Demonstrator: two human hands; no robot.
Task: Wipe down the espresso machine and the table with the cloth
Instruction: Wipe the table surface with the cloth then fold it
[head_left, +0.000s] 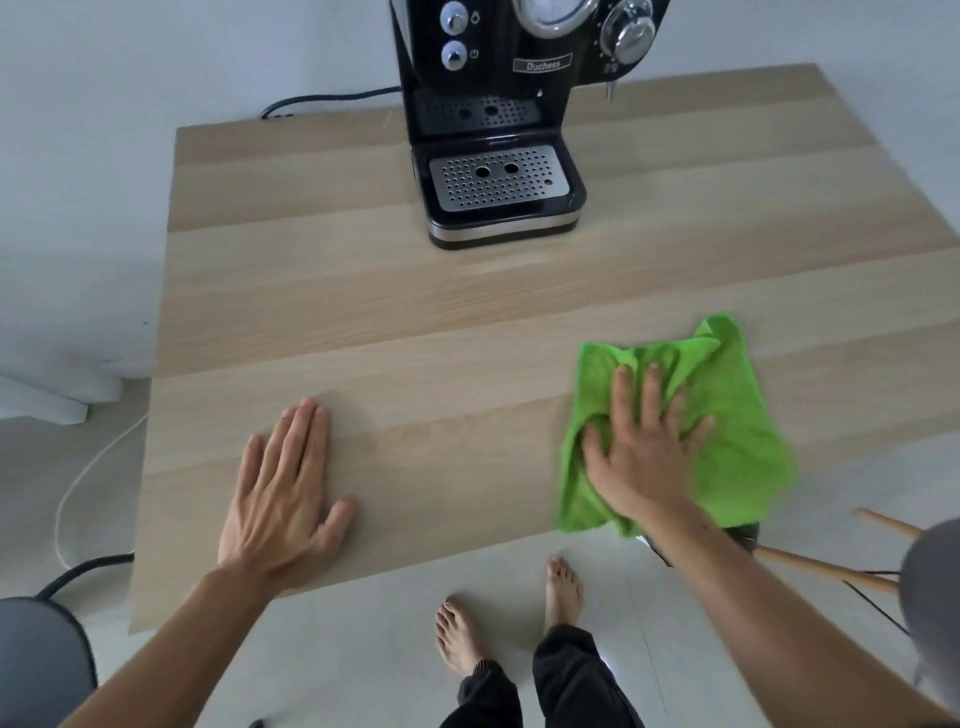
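Note:
A black espresso machine with a perforated metal drip tray stands at the far middle of the light wooden table. A bright green cloth lies crumpled on the table's near right part. My right hand presses flat on the cloth with fingers spread, and the hand looks slightly blurred. My left hand rests flat on the bare wood at the near left, fingers together, holding nothing.
A black power cable runs behind the machine to the left. A white cord lies on the floor at left. A grey chair sits near left; another with wooden legs near right. My bare feet stand below the table edge.

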